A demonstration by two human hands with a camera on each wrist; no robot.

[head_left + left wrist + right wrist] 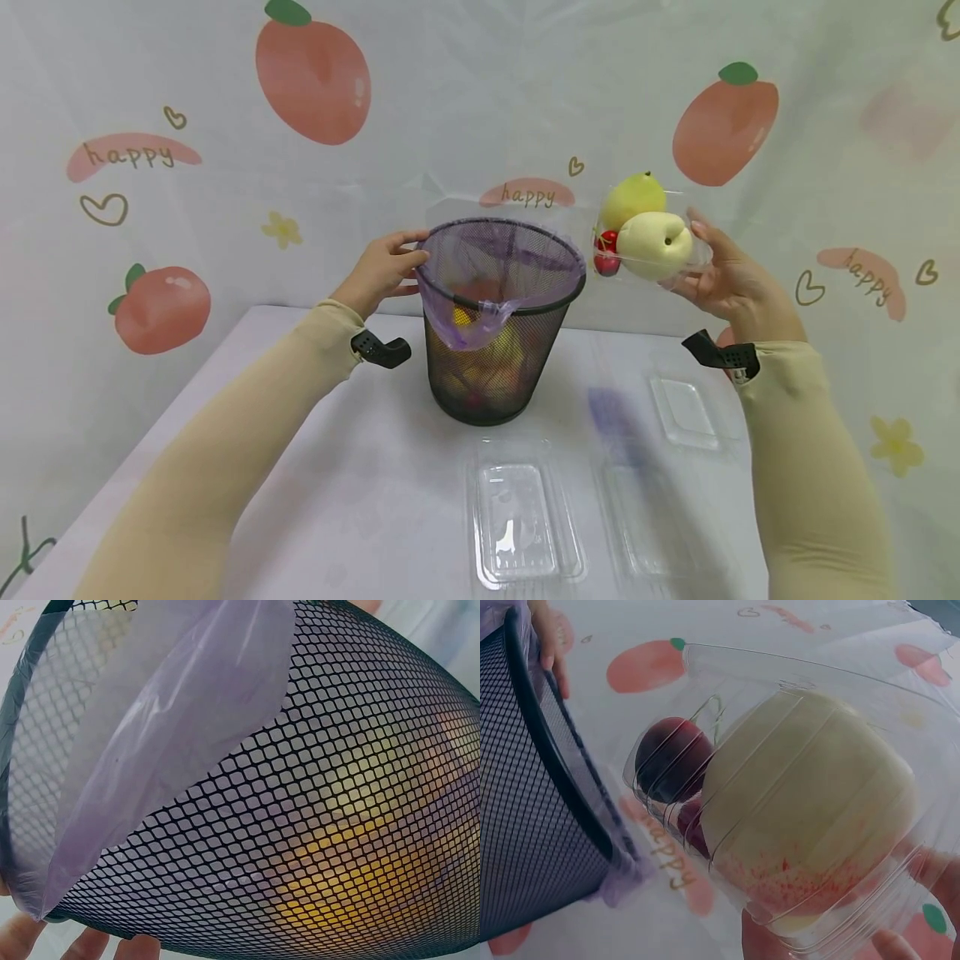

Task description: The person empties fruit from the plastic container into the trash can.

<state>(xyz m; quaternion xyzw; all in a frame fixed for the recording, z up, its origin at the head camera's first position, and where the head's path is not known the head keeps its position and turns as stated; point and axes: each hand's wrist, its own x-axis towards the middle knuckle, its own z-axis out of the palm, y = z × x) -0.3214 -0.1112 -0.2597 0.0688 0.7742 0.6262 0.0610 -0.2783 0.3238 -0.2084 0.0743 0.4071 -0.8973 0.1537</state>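
A black mesh wastebasket [491, 367] lined with a purple bag [480, 321] stands on the white table; fruit shows through its mesh [352, 855]. My left hand [386, 267] grips its rim on the left side. My right hand [723, 275] holds a clear plastic tray [660, 262] tilted beside the basket's right rim, above the table. In the tray lie a pale yellow peach [654, 243], a yellow-green pear [633, 198] and red cherries [606, 252]. In the right wrist view the peach [810, 810] and cherries [671, 757] press against the tray's clear wall, close to the basket rim [555, 765].
Three empty clear plastic trays lie on the table in front of the basket: one at front centre [521, 521], one to its right [648, 521], one further back right [686, 410]. A fruit-printed backdrop hangs behind. The table's left edge [135, 454] runs diagonally.
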